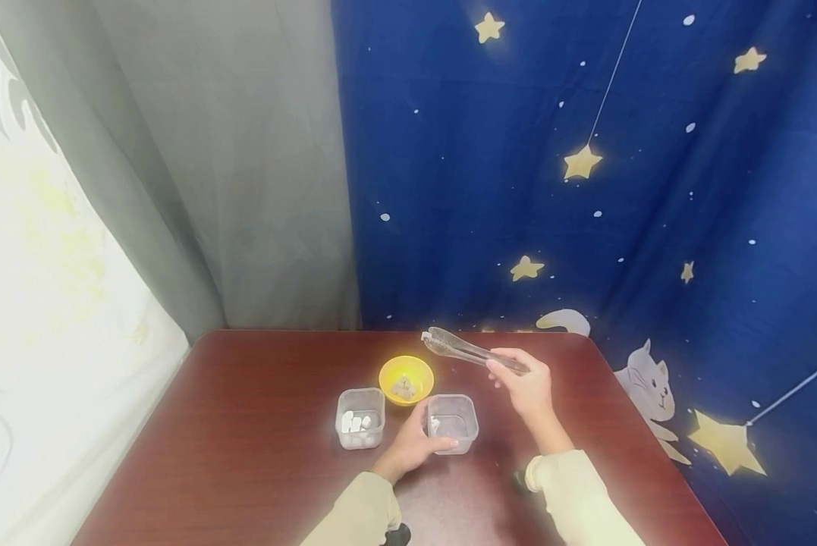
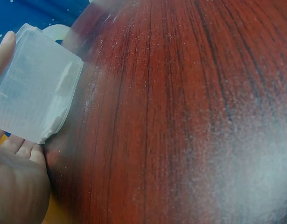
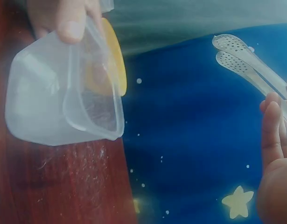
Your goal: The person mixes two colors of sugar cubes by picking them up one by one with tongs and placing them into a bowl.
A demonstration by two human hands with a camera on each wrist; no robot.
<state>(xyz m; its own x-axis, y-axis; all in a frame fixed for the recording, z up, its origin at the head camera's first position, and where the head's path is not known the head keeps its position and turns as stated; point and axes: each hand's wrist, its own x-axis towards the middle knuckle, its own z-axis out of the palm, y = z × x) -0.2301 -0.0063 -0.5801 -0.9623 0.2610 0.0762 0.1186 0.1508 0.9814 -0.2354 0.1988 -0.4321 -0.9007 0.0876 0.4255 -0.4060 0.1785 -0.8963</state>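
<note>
"Gripping the right-hand clear plastic tub [image 1: 469, 434], there's the left hand [image 1: 411, 442], thumb along the near side, fingers around the left!"

"Across to the right hand [image 1: 529, 384], raised and clasping metal tongs [image 1: 468, 351]! Perforated tips, seen nicely from the right wrist."

"Those tips point left, showing just past the yellow bowl [image 1: 420, 371] in the head view, and look: a small white piece [image 1: 425, 336] right at the end! Whether it's firmly pinched, I can't tell."

"Inside the gripped tub, a little white against the left wall, partly hidden by the hand. Near it, on the left, a second clear plastic tub [image 1: 376, 406], rounded white pieces [image 1: 356, 422] in the bottom!"

"And that bowl sits behind, between the two tubs, holding a greyish clump [image 1: 403, 389]. Too small to say what."

"Bowl and second tub stand on a glossy red-brown table [image 1: 265, 447], cream sleeves [image 1: 360, 512] reaching in from the near side."

"Behind, a grey curtain [image 1: 244, 189] left, a blue starry curtain [image 1: 449, 189] right, pale cat [image 1: 648, 383] low down!"
</note>
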